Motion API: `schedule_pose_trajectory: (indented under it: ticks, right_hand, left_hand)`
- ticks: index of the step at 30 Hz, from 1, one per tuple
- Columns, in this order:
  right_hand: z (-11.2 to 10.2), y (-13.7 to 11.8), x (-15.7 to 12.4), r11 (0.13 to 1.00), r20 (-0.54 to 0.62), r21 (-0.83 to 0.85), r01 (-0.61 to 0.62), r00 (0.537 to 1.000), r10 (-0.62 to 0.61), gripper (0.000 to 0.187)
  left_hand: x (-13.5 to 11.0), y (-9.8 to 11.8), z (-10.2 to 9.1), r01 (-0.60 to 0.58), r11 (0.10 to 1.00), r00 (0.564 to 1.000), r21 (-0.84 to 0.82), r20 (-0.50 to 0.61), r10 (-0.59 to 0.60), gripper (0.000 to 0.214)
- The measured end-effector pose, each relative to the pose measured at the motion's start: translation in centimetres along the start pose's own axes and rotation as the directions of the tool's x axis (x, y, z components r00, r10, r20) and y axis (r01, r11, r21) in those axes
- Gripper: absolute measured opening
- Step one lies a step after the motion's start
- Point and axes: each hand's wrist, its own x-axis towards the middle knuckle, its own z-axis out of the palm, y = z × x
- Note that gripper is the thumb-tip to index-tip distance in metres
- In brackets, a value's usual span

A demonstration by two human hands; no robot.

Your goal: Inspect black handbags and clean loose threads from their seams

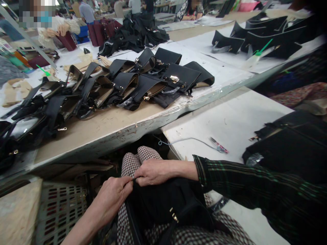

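Observation:
A black handbag (171, 197) with gold-coloured metal fittings lies across my lap, over checked trousers. My left hand (116, 190) pinches the bag's edge at its upper left corner. Right beside it, my right hand (150, 173) grips the same edge, thumb and fingers closed. The two hands nearly touch above my knees. A dark strap hangs down from the bag toward the bottom of the view. The exact bit of edge between my fingers is mostly hidden.
Several black handbags (150, 85) stand in rows on the long table (107, 131). A white side table (224, 112) holds a small red-handled tool (219, 145) on a cord and more black bags (286, 139). A plastic crate (62, 211) stands low left. A co-worker handles a maroon piece (67, 41).

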Motion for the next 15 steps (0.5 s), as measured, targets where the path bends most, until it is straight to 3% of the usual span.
schedule_pose_trajectory:
  ticks: [5, 10, 15]
  right_hand:
    - [0.2, 0.3, -0.4, 0.999, 0.007, 0.041, -0.008, 1.000, 0.008, 0.025]
    - [-0.2, -0.1, -1.0, 0.997, 0.039, 0.071, -0.023, 0.999, 0.020, 0.030]
    - [-1.4, -1.6, -0.9, 0.986, 0.124, 0.033, -0.162, 0.980, 0.156, 0.033]
  left_hand:
    - [-0.1, 0.6, -1.2, -0.030, 0.999, 0.997, -0.020, 0.077, 0.032, 0.032]
    - [-0.7, 0.1, -1.6, 0.078, 0.927, 0.974, -0.367, 0.227, 0.008, 0.029]
    - [-1.5, -0.3, -1.4, 0.147, 0.984, 0.986, -0.099, 0.088, -0.138, 0.031]
